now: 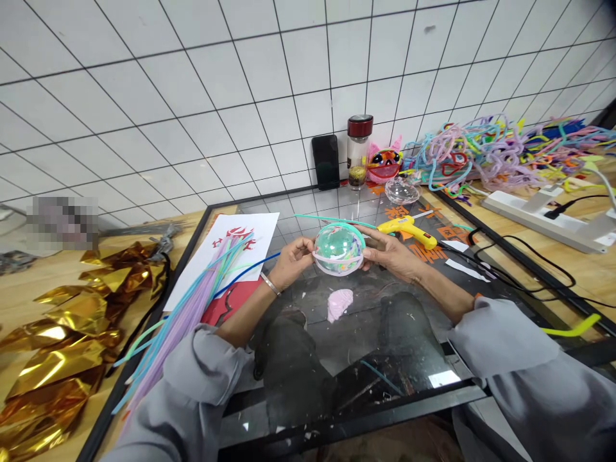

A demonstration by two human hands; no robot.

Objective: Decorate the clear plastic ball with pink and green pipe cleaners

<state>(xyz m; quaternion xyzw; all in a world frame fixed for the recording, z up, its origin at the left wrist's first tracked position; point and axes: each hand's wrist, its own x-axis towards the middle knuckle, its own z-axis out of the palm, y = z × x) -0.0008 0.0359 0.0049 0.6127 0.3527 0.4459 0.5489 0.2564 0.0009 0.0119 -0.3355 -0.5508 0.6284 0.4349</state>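
Observation:
A clear plastic ball (338, 247) wrapped with green and white pipe cleaners is held between both hands above the glass table top (308, 212). My left hand (292, 261) grips its left side, with a silver bracelet on the wrist. My right hand (391, 252) is closed on its right side. A teal pipe cleaner (321, 219) trails from the ball to the left. A small pink piece (339, 303) lies on the glass just below the ball.
A yellow glue gun (408, 229) lies right of the hands. Pipe cleaners (192, 301) and white paper (243, 240) lie left. Gold foil (72, 333) covers the far left. At the back stand a phone (326, 162), a jar (359, 151), a mask (384, 164), a clear half-shell (402, 190), a pipe-cleaner heap (500, 151) and a power strip (543, 215).

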